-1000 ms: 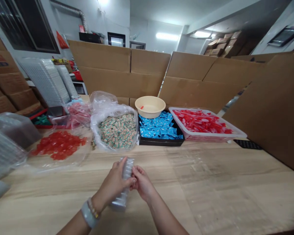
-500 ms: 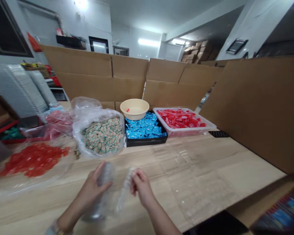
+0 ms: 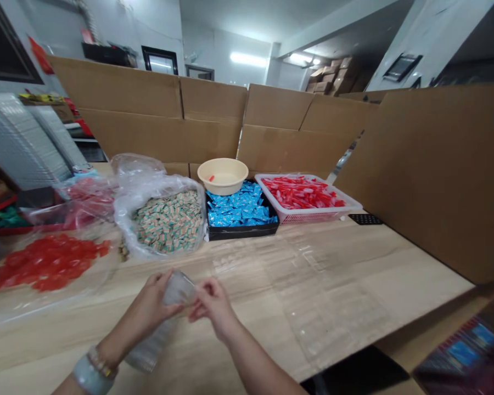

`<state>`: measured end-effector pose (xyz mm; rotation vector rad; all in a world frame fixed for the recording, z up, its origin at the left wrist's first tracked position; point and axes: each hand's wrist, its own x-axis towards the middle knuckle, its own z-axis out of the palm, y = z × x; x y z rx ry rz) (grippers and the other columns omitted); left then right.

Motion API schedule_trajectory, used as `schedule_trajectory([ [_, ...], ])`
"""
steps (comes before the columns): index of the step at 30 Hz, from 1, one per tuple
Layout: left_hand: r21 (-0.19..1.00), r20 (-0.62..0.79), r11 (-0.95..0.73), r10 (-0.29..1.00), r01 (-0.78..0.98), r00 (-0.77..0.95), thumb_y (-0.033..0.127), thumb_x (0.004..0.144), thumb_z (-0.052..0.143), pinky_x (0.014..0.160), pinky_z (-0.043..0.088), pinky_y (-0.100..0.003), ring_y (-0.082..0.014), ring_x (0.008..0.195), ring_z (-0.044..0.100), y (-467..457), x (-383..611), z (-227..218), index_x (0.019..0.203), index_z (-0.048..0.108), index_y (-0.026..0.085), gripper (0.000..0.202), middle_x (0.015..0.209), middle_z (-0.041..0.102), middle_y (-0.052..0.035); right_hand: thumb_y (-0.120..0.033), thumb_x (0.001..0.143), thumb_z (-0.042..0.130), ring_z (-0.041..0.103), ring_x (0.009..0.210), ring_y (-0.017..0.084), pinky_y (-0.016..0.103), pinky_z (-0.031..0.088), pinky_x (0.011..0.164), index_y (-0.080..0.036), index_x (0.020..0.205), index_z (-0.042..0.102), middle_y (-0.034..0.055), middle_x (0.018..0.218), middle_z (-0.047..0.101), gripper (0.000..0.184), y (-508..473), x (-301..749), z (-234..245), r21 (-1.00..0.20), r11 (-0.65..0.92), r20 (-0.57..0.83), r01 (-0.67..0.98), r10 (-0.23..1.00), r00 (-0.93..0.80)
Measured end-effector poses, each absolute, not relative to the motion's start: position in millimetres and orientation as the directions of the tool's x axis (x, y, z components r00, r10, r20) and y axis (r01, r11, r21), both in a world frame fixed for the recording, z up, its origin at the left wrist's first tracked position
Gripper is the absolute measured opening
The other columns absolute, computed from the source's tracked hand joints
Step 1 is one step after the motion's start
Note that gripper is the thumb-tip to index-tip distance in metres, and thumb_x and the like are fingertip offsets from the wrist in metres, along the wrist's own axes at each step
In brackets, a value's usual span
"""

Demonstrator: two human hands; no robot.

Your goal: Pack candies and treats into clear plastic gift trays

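My left hand (image 3: 158, 302) is wrapped round a stack of clear plastic trays (image 3: 148, 345) that stands tilted on the wooden table. The fingers of my right hand (image 3: 209, 304) pinch at the upper right edge of that stack; how many layers they grip cannot be made out. Beyond my hands lies a thin clear tray (image 3: 230, 263), flat on the tabletop. More clear trays (image 3: 333, 312) are spread flat to the right, hard to tell from the wood beneath.
Along the back stand a plastic bag (image 3: 125, 219) of small printed packets, a black box (image 3: 242, 232) of blue sachets with a cream basin (image 3: 222, 184) on it, and a basket (image 3: 313, 216) of red items. Red pieces (image 3: 49, 263) lie left. Cardboard walls (image 3: 420, 181) enclose the table.
My right hand has moved left to the stack's edge, and the loose clear tray it held is gone from it. A clear tray shows flat beyond my hands. The view shifted slightly.
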<state>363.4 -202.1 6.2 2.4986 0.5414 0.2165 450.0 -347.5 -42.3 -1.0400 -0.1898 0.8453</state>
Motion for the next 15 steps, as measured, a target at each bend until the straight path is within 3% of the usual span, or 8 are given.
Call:
schedule_trajectory([
  [2, 0.651, -0.003, -0.684, 0.434, 0.331, 0.901, 0.04, 0.052, 0.063, 0.09, 0.037, -0.038, -0.0274, 0.104, 0.048, -194.0, 359.3, 12.8, 0.113, 0.046, 0.014, 0.068, 0.11, 0.055, -0.01, -0.042, 0.061, 0.064, 0.051, 0.037, 0.007, 0.018, 0.041, 0.038, -0.02, 0.069, 0.038, -0.0102, 0.045, 0.05, 0.035, -321.2, 435.1, -35.2, -0.789, 0.248, -0.187, -0.562, 0.775, 0.604],
  [6, 0.842, -0.192, -0.398, 0.409, 0.364, 0.892, 0.042, 0.059, 0.057, 0.079, 0.045, -0.033, -0.0225, 0.088, 0.057, -189.8, 344.4, 17.4, 0.116, 0.039, 0.011, 0.067, 0.1, 0.06, -0.0081, -0.045, 0.06, 0.065, 0.047, 0.035, 0.006, 0.015, 0.038, 0.036, -0.02, 0.065, 0.034, -0.0105, 0.044, 0.048, 0.039, -301.2, 426.0, -34.4, -0.74, 0.255, -0.199, -0.622, 0.8, 0.565],
  [9, 0.901, -0.206, -0.27, 0.424, 0.34, 0.882, 0.041, 0.058, 0.058, 0.08, 0.045, -0.032, -0.0221, 0.088, 0.057, -193.4, 337.4, 13.0, 0.118, 0.036, 0.009, 0.071, 0.097, 0.062, -0.0082, -0.045, 0.06, 0.065, 0.047, 0.034, 0.006, 0.015, 0.037, 0.035, -0.02, 0.066, 0.036, -0.0087, 0.044, 0.049, 0.038, -300.2, 429.1, -37.0, -0.721, 0.223, -0.202, -0.656, 0.838, 0.508],
  [12, 0.892, -0.191, -0.291, 0.45, 0.346, 0.872, 0.038, 0.058, 0.06, 0.083, 0.043, -0.035, -0.0238, 0.092, 0.056, -198.9, 337.4, 11.5, 0.117, 0.039, 0.01, 0.068, 0.101, 0.06, -0.0105, -0.045, 0.062, 0.062, 0.047, 0.033, 0.008, 0.017, 0.037, 0.033, -0.019, 0.067, 0.039, -0.0076, 0.042, 0.05, 0.035, -298.1, 431.5, -29.6, -0.8, 0.117, -0.241, -0.589, 0.836, 0.492],
  [15, 0.831, -0.114, -0.421, 0.513, 0.365, 0.851, 0.033, 0.055, 0.062, 0.091, 0.037, -0.039, -0.0267, 0.104, 0.048, -204.4, 339.7, 16.5, 0.118, 0.04, 0.007, 0.071, 0.114, 0.051, -0.0155, -0.046, 0.062, 0.061, 0.039, 0.025, 0.006, 0.013, 0.025, 0.025, -0.018, 0.06, 0.04, -0.0092, 0.034, 0.043, 0.035, -313.6, 432.2, -20.0, -0.914, 0.006, -0.253, -0.406, 0.773, 0.582],
])
